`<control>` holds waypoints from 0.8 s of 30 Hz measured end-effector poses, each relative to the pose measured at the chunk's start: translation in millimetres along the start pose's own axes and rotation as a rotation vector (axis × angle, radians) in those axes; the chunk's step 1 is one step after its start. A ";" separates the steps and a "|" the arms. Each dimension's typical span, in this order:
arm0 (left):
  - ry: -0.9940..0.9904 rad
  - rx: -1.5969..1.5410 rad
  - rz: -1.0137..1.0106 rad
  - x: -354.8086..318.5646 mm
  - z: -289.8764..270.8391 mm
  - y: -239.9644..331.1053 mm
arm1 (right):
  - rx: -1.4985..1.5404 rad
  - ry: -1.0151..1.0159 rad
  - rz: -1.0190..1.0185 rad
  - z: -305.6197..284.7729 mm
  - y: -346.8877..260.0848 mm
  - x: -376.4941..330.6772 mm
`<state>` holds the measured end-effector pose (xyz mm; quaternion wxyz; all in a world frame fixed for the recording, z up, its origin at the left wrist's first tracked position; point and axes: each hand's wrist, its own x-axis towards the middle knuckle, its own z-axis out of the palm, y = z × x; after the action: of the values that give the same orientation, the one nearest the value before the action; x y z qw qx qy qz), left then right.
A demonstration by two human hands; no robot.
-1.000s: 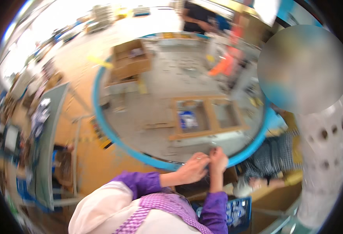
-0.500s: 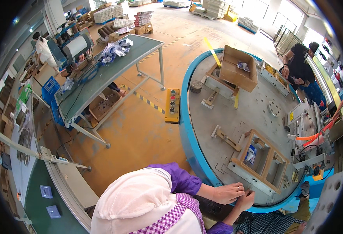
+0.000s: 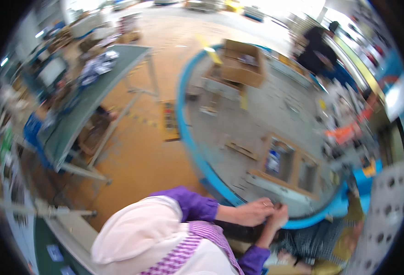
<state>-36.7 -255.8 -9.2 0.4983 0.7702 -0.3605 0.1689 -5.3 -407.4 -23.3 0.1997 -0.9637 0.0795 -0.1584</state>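
Observation:
My left hand (image 3: 252,211) and my right hand (image 3: 279,215) meet at the near edge of a big round grey table, over its blue rim (image 3: 189,142). Both hands have curled fingers that touch each other. Something small may sit between them, but blur hides it. Purple sleeves (image 3: 192,206) cover my arms, and a white cap (image 3: 137,233) fills the lower edge. Just beyond my hands, a wooden frame (image 3: 257,176) lies on the table with a small blue and white thing (image 3: 273,161) inside it.
A cardboard box (image 3: 241,64) stands at the table's far side. A person in dark clothes (image 3: 316,46) works behind it. A green workbench (image 3: 87,110) stands at the left over the orange floor. A white perforated column (image 3: 385,215) rises at the right.
The view has swung and turned, so the table sits more to the right now. My hands stay together at the table's rim.

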 end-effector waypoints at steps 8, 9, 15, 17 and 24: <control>0.001 0.047 -0.039 4.2 -10.6 2.5 | 0.006 0.094 0.046 3.2 -8.9 0.5; -0.021 0.029 -0.021 4.7 -10.0 2.3 | 0.044 0.104 0.037 5.4 -7.0 0.0; -0.076 0.059 -0.019 9.1 -12.1 3.1 | 0.119 0.180 0.035 4.5 -8.3 -1.0; -0.088 0.066 -0.004 10.8 -11.1 4.4 | 0.123 0.159 0.028 4.8 -8.5 -0.8; -0.129 0.094 0.008 12.6 -8.4 9.1 | 0.123 0.186 0.059 4.4 -8.4 -1.8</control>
<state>-33.8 -255.3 8.2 0.4365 0.8007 -0.3865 0.1376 -4.8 -397.8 -24.1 0.2546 -0.9280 0.1162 -0.2459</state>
